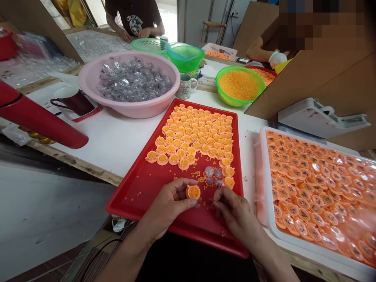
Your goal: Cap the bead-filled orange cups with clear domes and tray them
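One small, round, orange plastic cup-and-saucer [194, 198] of tiny yellow pellets [194, 190], probably light, stiff, easily spilled, best held by the saucer's rim: grasped in left hand [169, 199] above red plastic tray [133, 197], toward its near edge; right hand [236, 207] pinched, contents indiscernible.

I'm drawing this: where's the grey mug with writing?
In the head view, the mug stands above centre, just right of the round pink plastic basin, beyond the red tray.

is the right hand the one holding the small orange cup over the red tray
No, the left hand holds the small orange cup, with the right hand apart from it.
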Available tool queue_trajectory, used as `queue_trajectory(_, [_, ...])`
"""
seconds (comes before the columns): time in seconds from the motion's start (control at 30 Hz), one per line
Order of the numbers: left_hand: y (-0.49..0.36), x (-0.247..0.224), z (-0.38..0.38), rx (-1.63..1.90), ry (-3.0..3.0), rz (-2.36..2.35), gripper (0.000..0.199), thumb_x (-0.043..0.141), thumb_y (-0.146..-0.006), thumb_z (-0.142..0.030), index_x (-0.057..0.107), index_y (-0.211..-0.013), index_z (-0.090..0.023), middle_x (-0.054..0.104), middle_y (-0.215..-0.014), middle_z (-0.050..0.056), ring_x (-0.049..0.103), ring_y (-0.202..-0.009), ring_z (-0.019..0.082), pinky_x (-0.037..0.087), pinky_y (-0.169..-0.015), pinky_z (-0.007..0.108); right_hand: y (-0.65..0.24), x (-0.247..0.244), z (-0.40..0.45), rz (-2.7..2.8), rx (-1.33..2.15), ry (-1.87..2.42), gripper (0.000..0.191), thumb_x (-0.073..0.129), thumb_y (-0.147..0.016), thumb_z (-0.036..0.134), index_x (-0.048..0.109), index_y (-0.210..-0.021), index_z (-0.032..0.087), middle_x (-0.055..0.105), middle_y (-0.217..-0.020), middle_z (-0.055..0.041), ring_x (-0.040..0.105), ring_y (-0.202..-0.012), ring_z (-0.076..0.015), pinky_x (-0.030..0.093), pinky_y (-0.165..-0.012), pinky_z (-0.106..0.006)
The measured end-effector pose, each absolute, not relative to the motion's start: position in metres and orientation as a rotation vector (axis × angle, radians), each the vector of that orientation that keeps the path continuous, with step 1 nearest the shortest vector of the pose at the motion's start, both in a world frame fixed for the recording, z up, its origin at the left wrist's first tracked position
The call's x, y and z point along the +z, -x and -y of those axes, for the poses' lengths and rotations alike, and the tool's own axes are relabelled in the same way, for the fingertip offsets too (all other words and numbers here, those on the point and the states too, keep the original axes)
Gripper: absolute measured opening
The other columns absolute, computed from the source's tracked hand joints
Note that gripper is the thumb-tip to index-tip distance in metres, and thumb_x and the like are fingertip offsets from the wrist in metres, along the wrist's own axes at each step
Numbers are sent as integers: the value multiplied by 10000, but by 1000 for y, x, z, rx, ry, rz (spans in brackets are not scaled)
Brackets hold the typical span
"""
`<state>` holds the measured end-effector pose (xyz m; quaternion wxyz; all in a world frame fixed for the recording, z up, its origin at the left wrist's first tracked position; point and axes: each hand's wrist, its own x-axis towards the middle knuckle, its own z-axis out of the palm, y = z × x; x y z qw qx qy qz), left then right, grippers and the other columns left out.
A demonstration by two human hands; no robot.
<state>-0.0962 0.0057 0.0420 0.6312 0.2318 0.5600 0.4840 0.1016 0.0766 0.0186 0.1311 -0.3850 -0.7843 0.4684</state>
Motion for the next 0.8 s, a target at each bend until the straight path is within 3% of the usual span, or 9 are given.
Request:
queue_trajectory(0.13, [95,47,-8,1096,-551,-1357,316,736,-762,-203,605,-1049,-206,674,-972,12,621,-941,184,549,-744,252,-100,21,-76,2024,1521,1153,234,438,-965,215,567,-1159,213,566,-706,18,568,-628,-150,473,-645,-282])
queue_trajectory(0.27, [95,48,-9,1092,-623,-1388,255,718,-780,-221,617,-1013,-203,672,-946,6,612,-938,176,521,-736,230,-98,23,-75,1646,1870,1083,231,506,-954,272,652,-1115,195,585,-653,21,582,-636,-136,478,-728,-297])
queue_trajectory(0.37, [94,48,-8,1064,-640,-1383,284,708,-787,-236,638,-1060,-208,689,-995,20,622,-957,194,518,-747,248,-96,25,-73,1436,1998,1040,232,624,-890,278,648,-1107,199,601,-697,18,586,-652,-128,496,-690,-274])
queue_trajectory(0.47, [93,49,-7,1043,-630,-1379,354,704,-790,-239,629,-1136,-228,699,-1025,20,626,-971,199,514,-769,259,-94,30,-74,1468,1936,1042,159,682,-840,250,633,-987,215,616,-784,11,598,-708,-130,512,-650,-243])
queue_trajectory(0.57, [93,47,-7,1032,-637,-1388,314,721,-784,-237,622,-1082,-226,700,-975,6,626,-957,188,498,-793,255,-94,37,-80,1743,1815,1040,42,631,-874,190,657,-894,216,655,-830,-1,629,-789,-141,531,-727,-253])
queue_trajectory(0.8, [95,43,-7,944,-764,-1199,256,636,-850,-230,659,-1101,-186,704,-993,46,630,-940,206,491,-802,295,-85,44,-90,2302,1269,755,259,496,-931,89,713,-956,228,672,-894,-37,639,-809,-155,529,-698,-268])
